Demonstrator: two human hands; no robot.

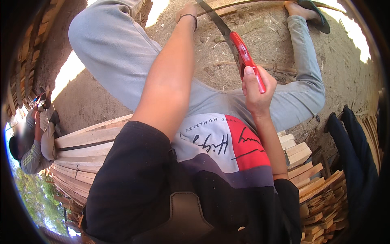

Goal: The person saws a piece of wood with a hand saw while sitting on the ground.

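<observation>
Your right hand (pixel 258 90) clamps the saw (pixel 221 26), likely light, springy, correctly by its red handle (pixel 243 51); left hand (pixel 187 13): can't tell.

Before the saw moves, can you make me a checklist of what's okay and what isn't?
1. Right hand gripping the saw's red handle: ok.
2. Left hand well clear of the blade: cannot tell; they look close, and the picture's top edge crops that spot.
3. Whole blade in view: not ok; its far end runs out of the picture.
4. Sandal on the right foot: ok.
5. Other person away from the blade: ok, sitting far left.
</observation>
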